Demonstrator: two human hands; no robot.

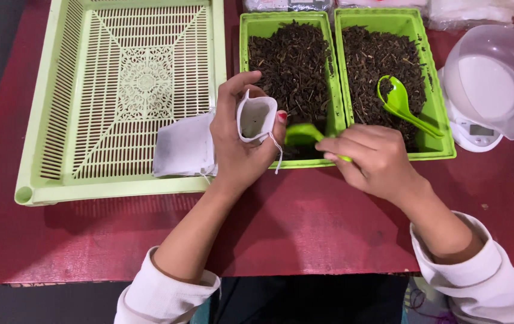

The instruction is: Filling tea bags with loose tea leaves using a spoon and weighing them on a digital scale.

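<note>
My left hand [236,141] holds a small white drawstring pouch [257,119] with its mouth held open, just in front of the left green tray [281,161] of dark dried leaves [296,66]. My right hand [372,159] grips a green spoon [302,133] whose bowl points at the pouch's mouth. A second green spoon [402,107] lies in the right green tray [443,153] of the same dark leaves.
A large pale green slatted basket [47,120] lies at the left, with white pouches [183,147] stacked on its near right corner. A white kitchen scale [471,133] with a clear plastic bowl [497,75] stands at the right. The table [305,222] is dark red.
</note>
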